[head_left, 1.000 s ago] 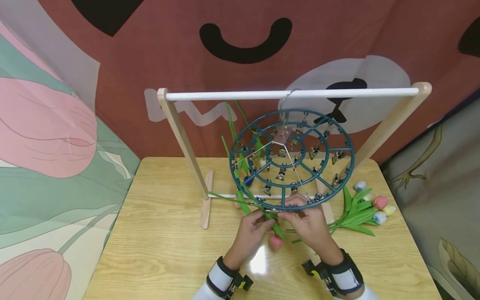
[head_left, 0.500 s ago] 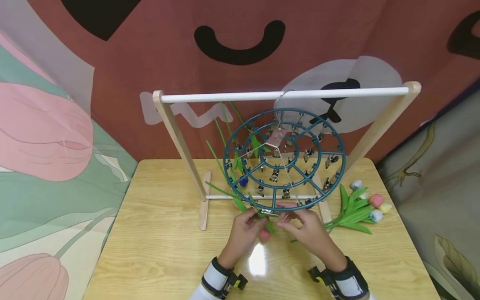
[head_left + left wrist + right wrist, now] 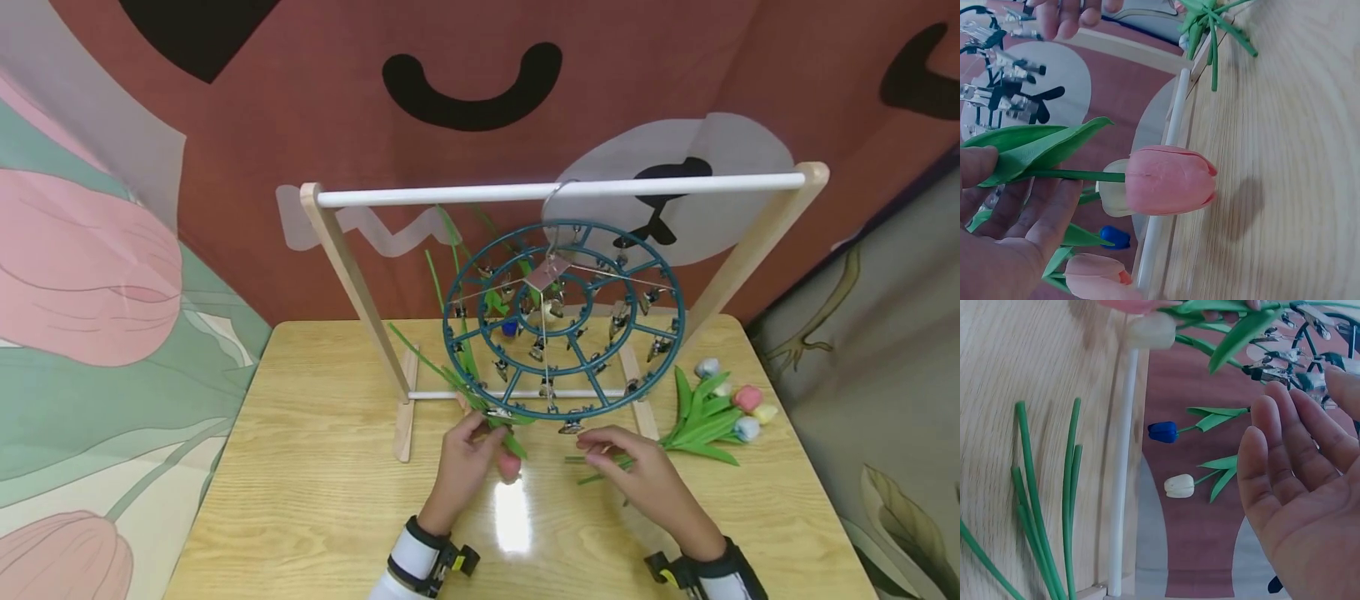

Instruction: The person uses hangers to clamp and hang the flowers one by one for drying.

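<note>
My left hand (image 3: 463, 468) pinches a pink tulip (image 3: 1169, 181) by its green stem and leaf, blossom hanging down, at the front left of a round teal clip hanger (image 3: 681, 321). A metal clip sits on the stem just above the fingertips. My right hand (image 3: 637, 471) is held with relaxed fingers and nothing in it, just right of a dangling clip (image 3: 572, 426). A blue tulip (image 3: 1162, 432) and a white tulip (image 3: 1179, 485) hang upside down from the hanger further back. Another pink tulip (image 3: 1099, 275) hangs close by in the left wrist view.
The hanger hooks over the white bar (image 3: 450, 197) of a wooden stand (image 3: 348, 275). Several loose tulips (image 3: 705, 425) lie on the table (image 3: 300, 500) at the right, stems pointing toward my right hand. A printed cloth (image 3: 337, 108) forms the backdrop.
The hanger has turned, its front clip and the pink tulip shifting left with my left hand. My right hand has come off the rim and drawn back to the right.
</note>
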Action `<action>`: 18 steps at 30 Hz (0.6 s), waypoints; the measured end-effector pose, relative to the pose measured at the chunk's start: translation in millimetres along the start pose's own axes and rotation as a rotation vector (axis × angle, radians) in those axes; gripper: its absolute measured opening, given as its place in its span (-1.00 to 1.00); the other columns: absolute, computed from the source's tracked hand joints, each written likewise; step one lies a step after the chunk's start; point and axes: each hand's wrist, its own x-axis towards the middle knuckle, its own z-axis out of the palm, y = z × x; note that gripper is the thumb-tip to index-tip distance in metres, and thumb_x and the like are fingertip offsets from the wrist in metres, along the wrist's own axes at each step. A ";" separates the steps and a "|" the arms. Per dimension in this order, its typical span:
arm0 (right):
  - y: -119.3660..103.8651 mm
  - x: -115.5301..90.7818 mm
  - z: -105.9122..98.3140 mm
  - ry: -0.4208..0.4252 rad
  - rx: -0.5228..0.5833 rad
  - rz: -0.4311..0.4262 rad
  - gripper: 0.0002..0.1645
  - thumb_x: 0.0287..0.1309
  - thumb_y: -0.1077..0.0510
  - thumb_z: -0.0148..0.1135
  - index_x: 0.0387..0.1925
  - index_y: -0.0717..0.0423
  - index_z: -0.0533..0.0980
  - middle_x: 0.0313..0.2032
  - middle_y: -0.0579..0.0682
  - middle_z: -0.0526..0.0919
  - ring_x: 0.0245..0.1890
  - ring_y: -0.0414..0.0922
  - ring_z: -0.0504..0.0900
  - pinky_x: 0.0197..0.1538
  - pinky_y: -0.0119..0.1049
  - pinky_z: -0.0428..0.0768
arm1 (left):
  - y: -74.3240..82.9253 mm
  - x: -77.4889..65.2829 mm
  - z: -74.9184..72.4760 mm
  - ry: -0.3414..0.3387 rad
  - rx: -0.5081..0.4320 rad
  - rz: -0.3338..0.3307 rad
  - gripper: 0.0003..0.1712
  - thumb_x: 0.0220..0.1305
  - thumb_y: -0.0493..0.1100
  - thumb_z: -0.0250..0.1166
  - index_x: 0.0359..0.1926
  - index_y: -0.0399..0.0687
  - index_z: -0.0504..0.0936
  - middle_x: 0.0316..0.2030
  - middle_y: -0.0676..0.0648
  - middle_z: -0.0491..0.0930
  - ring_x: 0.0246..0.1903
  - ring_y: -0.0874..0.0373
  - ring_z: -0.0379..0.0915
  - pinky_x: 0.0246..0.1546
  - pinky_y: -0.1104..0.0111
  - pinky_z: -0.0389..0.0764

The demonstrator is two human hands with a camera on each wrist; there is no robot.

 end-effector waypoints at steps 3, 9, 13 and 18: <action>3.6 -1.7 -1.8 0.004 -0.007 0.014 -0.73 0.35 0.28 0.31 0.01 -0.06 0.67 -0.14 -0.12 0.79 -0.21 -0.36 0.66 -0.27 -0.37 0.73 | -0.2 2.2 -3.7 0.023 0.006 0.004 -0.72 0.38 -0.34 0.31 0.09 -0.18 0.67 -0.05 -0.22 0.73 -0.06 -0.02 0.72 -0.02 0.37 0.78; 8.2 -4.5 -4.9 0.006 -0.022 0.030 -0.79 0.40 0.24 0.28 0.01 0.02 0.67 -0.12 -0.09 0.80 -0.20 -0.36 0.70 -0.23 -0.36 0.75 | 0.0 5.9 -11.4 0.072 0.012 0.018 -0.68 0.39 -0.37 0.30 0.13 -0.16 0.65 -0.05 -0.20 0.73 -0.04 -0.06 0.73 -0.02 0.35 0.79; 10.1 -6.5 -6.4 0.000 -0.031 0.051 -0.79 0.41 0.24 0.26 0.01 0.09 0.66 -0.11 -0.08 0.80 -0.20 -0.36 0.70 -0.20 -0.34 0.76 | -1.2 8.9 -17.7 0.119 0.019 0.026 -0.74 0.39 -0.38 0.29 0.06 -0.22 0.65 -0.07 -0.23 0.72 -0.06 -0.05 0.72 -0.05 0.30 0.80; 11.6 -8.9 -6.0 -0.007 -0.037 0.069 -0.80 0.41 0.23 0.26 0.00 0.14 0.67 -0.16 -0.11 0.79 -0.23 -0.38 0.67 -0.22 -0.33 0.76 | -5.2 12.0 -25.9 0.157 -0.001 -0.009 -0.73 0.40 -0.39 0.27 0.09 -0.26 0.64 -0.03 -0.25 0.70 -0.07 -0.01 0.72 -0.09 0.22 0.82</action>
